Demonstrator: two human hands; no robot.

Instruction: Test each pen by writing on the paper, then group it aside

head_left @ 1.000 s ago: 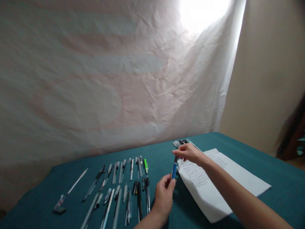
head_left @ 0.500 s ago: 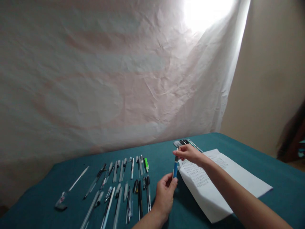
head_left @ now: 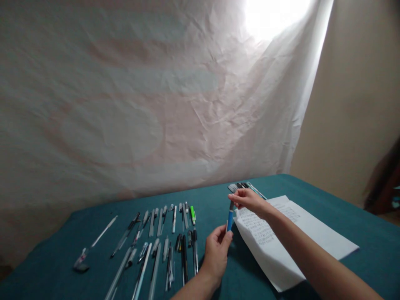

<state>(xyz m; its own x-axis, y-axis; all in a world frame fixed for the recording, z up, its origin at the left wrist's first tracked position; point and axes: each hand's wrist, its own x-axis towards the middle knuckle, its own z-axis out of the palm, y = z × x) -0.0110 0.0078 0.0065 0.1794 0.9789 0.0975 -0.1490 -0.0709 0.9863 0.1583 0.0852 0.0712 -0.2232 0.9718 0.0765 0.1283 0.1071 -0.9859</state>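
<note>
A slim blue plastic pen [head_left: 230, 220] is held nearly upright above the teal cloth-covered table [head_left: 212, 203], between the two hands. Its lower end is pinched between the thumb and fingertips of the left hand [head_left: 217, 252], which is curled closed around it. Its grey upper end is pinched from above by the fingertips of the right hand [head_left: 250, 200], at one o'clock from the left hand.

A white sheet of handwritten paper [head_left: 300, 233] lies flat at three o'clock from the pen, partly under the right forearm. A small bundle of dark pens [head_left: 241, 186] is seen on the table at twelve o'clock from the right hand. Two rows of assorted loose pens [head_left: 162, 246] are laid out at nine to ten o'clock from the left hand, a green-capped pen [head_left: 193, 213] among them. A crumpled white fabric backdrop [head_left: 156, 104] is hung behind the table.
</note>
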